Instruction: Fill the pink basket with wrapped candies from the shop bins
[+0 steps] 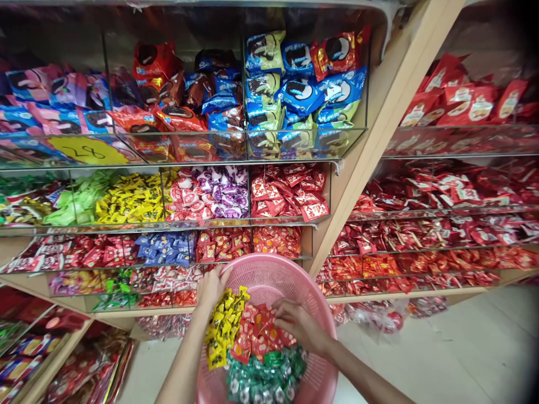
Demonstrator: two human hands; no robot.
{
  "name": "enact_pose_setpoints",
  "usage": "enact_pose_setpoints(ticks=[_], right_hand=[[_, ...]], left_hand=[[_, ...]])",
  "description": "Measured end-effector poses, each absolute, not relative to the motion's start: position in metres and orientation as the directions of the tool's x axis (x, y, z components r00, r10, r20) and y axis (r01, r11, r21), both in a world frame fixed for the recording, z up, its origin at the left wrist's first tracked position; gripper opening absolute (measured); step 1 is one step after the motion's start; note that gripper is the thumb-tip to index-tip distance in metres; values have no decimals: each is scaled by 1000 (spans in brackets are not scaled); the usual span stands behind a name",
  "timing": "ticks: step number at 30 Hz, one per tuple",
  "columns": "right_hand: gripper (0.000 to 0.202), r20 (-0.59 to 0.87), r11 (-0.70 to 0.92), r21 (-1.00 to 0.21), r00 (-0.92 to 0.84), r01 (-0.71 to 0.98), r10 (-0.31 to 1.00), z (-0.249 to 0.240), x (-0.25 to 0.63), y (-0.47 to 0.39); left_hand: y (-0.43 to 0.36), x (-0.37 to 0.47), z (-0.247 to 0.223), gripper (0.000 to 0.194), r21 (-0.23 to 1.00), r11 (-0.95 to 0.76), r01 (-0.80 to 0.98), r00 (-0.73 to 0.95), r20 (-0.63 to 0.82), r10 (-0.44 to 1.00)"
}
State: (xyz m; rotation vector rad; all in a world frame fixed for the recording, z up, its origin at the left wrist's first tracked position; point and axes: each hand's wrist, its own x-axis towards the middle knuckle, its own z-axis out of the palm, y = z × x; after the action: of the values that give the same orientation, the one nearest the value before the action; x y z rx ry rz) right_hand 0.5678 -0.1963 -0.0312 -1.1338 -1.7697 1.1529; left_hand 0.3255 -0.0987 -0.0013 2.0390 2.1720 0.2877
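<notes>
A round pink plastic basket (301,275) is in front of me. Inside it lie yellow-wrapped candies (225,325) on the left, red packets (256,331) in the middle and green-wrapped candies (265,376) nearest me. My left hand (213,287) is closed on the basket's upper left rim. Over the right side of the red packets is my right hand (297,322), its fingers bent and partly spread, touching or just above them; nothing can be made out in it.
Glass-fronted shelves of wrapped sweets (130,199) stand behind the basket, beside a slanting wooden post (387,134). More shelves of red packets (446,188) are at right. Clear bags (379,320) lie under the lowest shelf, above the tiled floor (475,348).
</notes>
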Motion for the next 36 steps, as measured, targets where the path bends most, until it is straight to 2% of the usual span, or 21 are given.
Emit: enact_pose_setpoints(ticks=[10,17,22,25,30,36], right_hand=[[8,207,338,-868,-353,365,912,-20,572,-202],[12,143,212,-960,-331,181,933,-22,574,-199],[14,116,172,-973,-319,154,941,-20,579,-186],[20,96,166,-970,-343,179,934,-22,583,-180],[47,49,151,-968,-440,200,897,-24,583,-170],[61,19,332,-873,-655,358,755,0,571,-162]], left_hand=[[-98,326,-1,51,246,83,966,-87,3,996],[-100,327,2,49,261,90,961,-90,-12,996],[-99,326,0,49,256,78,963,-80,-3,997],[-98,325,-2,50,257,64,964,-70,13,997],[-97,323,-4,51,277,53,959,-62,24,998],[-98,324,-2,48,262,69,963,-71,-1,997]])
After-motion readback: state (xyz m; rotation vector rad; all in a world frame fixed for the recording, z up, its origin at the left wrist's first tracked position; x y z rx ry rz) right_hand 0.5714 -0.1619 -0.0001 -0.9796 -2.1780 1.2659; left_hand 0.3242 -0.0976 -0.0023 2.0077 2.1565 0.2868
